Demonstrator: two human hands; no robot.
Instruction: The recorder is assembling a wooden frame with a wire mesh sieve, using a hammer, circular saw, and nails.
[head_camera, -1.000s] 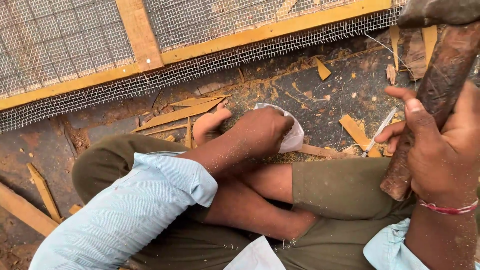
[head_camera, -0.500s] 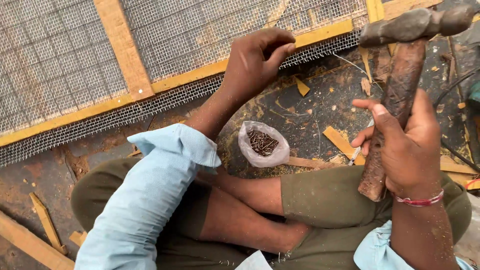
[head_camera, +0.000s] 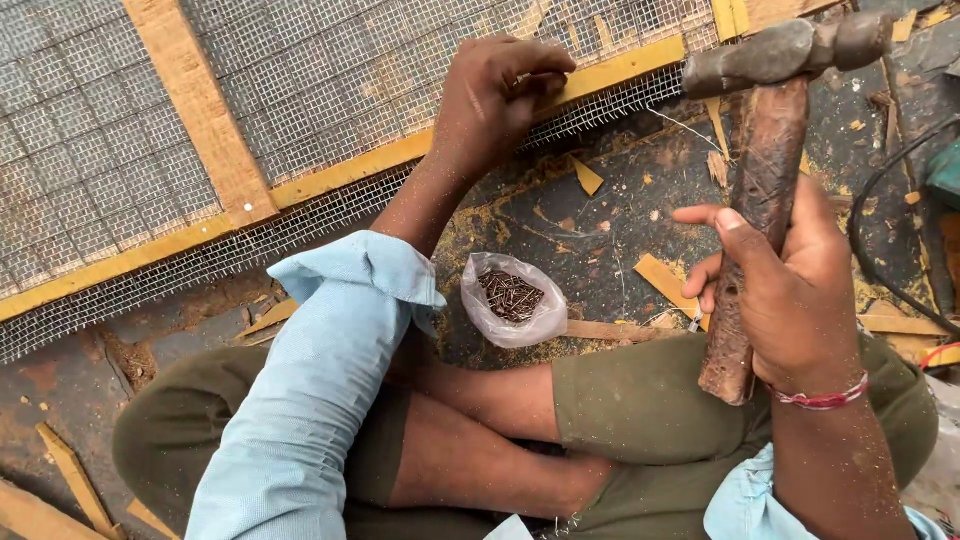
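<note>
Hammer (head_camera: 765, 180) upright in the right hand (head_camera: 790, 290), fingers wrapped tight round the lower half of its worn wooden handle, thumb stretched across the front. Metal head at top, above the hand, level with the yellow wooden frame (head_camera: 340, 175). Red thread band on the right wrist.

Left hand (head_camera: 495, 95) well apart from the hammer, across to the left, resting on the frame's edge strip where wire mesh (head_camera: 90, 150) is laid over it. Fingers curled in and pinched together at the tips; whether they hold anything is too small to tell. Light blue sleeve (head_camera: 320, 380) rolled up on that arm.

Between the two hands, lower down: small clear plastic bag (head_camera: 512, 300), mouth open, with dark small nails (head_camera: 508, 295) inside, lying on the floor (head_camera: 620, 210) just in front of the person's crossed legs. Wood offcuts and sawdust scattered about the floor. Black cable (head_camera: 880, 230) curves at right.
</note>
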